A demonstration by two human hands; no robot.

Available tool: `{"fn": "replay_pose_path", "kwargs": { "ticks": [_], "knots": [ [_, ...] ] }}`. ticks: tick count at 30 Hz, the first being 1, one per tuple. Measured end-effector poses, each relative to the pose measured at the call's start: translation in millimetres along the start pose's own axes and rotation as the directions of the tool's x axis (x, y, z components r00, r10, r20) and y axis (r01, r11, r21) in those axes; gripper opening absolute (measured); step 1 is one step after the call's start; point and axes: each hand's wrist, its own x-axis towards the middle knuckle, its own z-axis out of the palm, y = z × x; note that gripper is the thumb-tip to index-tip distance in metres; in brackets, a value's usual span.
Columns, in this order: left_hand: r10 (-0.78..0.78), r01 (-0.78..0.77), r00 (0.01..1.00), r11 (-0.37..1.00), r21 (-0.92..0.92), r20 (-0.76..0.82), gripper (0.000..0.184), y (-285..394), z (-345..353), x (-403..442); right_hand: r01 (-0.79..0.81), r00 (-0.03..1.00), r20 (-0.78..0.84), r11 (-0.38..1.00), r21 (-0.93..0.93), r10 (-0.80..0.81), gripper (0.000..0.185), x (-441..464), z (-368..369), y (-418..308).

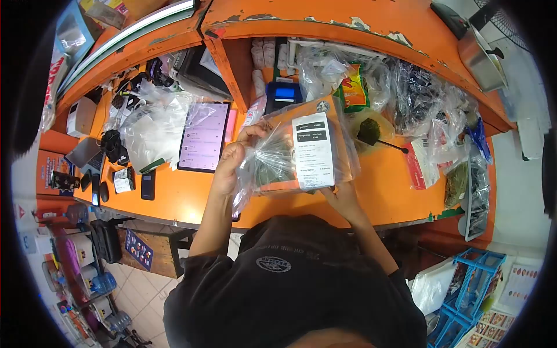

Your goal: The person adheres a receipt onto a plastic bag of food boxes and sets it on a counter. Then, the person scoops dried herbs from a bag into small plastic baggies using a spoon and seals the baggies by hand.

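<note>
A clear plastic bag point(272, 159) is held up over the orange counter, with a brown package partly showing through it. A white printed receipt point(315, 153) with black header bars lies flat against the bag's upper side. My left hand point(237, 153) is closed around the gathered neck of the bag at its left end. My right hand point(343, 202) grips the bag from below at its near edge; most of those fingers are hidden under it. Just behind the bag, a tablet point(202, 137) showing a list lies on the counter, and a small blue-screened device point(284, 95) stands farther back.
Plastic bags point(159, 124) are heaped at the left, near a dark phone point(148, 185). To the right are a container of green contents point(369, 132) with a dark-handled utensil, and a red and white packet point(422, 164). An orange shelf point(348, 29) overhangs the counter point(261, 211).
</note>
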Motion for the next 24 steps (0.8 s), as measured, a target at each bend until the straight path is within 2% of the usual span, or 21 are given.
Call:
{"fn": "replay_pose_path", "kwargs": {
  "ticks": [2,4,5,6,8,11,12,14,15,18,21,24],
  "knots": [
    [-0.009,0.009,1.000,1.000,0.025,-0.016,0.040,-0.4,-4.0,0.7,-0.012,1.000,0.007,0.999,-0.032,0.013,0.040,0.3,0.4,2.8],
    [-0.034,0.036,0.999,0.997,0.065,-0.027,0.043,0.0,-11.1,-0.9,-0.166,0.982,0.087,0.985,-0.036,0.169,0.035,-3.3,-3.6,-1.7],
    [-0.018,0.022,0.999,0.989,0.148,-0.028,0.043,4.9,-8.8,-0.2,-0.236,0.965,0.109,0.971,-0.044,0.239,0.033,-2.5,-8.6,-5.8],
    [0.000,0.002,1.000,0.974,0.226,-0.013,0.044,9.4,-3.7,-1.6,-0.194,0.963,0.164,0.974,-0.114,0.211,0.031,-4.7,-18.3,-7.0],
    [-0.066,0.048,0.997,0.942,0.331,0.043,0.043,20.8,-3.0,-11.4,-0.114,0.952,0.247,0.957,-0.267,0.182,0.027,-16.9,-45.2,-10.5],
    [-0.193,0.124,0.977,0.858,0.498,0.090,0.036,32.2,14.4,-16.7,-0.295,0.936,0.165,0.949,-0.107,0.310,0.023,-36.8,-85.7,-29.2],
    [-0.218,0.135,0.972,0.824,0.550,0.089,0.032,28.9,17.2,-20.6,-0.271,0.962,0.022,0.962,-0.040,0.272,0.022,-42.2,-94.1,-39.6],
    [-0.283,0.162,0.951,0.803,0.573,0.127,0.029,16.6,29.9,-23.0,-0.189,0.948,-0.243,0.978,0.089,0.205,0.020,-53.5,-103.2,-62.3],
    [-0.318,0.180,0.938,0.789,0.587,0.139,0.027,8.9,36.8,-25.9,-0.180,0.965,-0.183,0.982,0.057,0.188,0.029,-61.6,-110.0,-69.3],
    [-0.407,0.335,0.912,0.810,0.481,0.051,0.022,-28.3,47.8,-34.5,-0.062,0.997,-0.047,0.997,0.038,0.064,0.048,-61.1,-95.0,-115.2],
    [-0.368,0.188,0.907,0.788,0.587,0.204,0.019,-56.4,81.9,-39.4,-0.019,0.999,0.027,0.950,-0.312,0.029,0.063,-68.9,-66.7,-127.8],
    [-0.435,0.328,0.858,0.873,0.362,0.272,0.017,-81.4,124.9,-40.3,-0.176,0.969,-0.228,0.911,-0.373,0.094,0.065,-86.8,-49.5,-117.7]
  ]
}}
